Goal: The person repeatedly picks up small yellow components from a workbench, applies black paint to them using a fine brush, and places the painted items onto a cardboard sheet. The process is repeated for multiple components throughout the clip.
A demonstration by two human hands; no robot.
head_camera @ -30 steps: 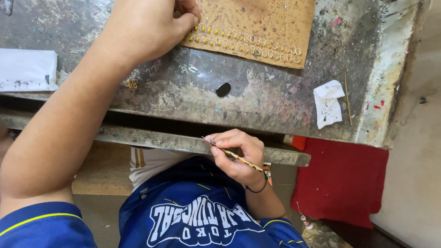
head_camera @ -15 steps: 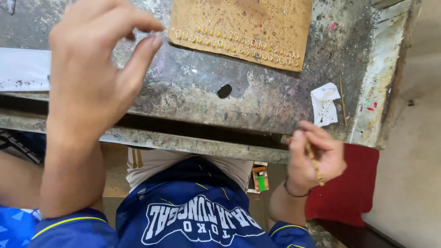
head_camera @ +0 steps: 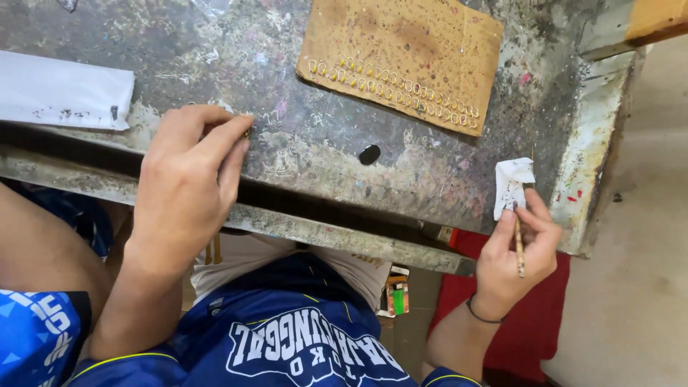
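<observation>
L hand [head_camera: 188, 188] pinches smth tiny at tabletop [head_camera: 301, 154] edge. R hand [head_camera: 514, 254] grips thin stick [head_camera: 519, 244], tip on white paper scrap [head_camera: 512, 183].

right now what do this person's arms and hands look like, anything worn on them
Both hands are bare, no gloves. The right hand has a thin dark band around the wrist. The left hand wears no ring or band that shows. The forearms are uncovered; the left arm ends in a short blue sleeve with a paler triangle pattern and a yellow trim line.
</observation>
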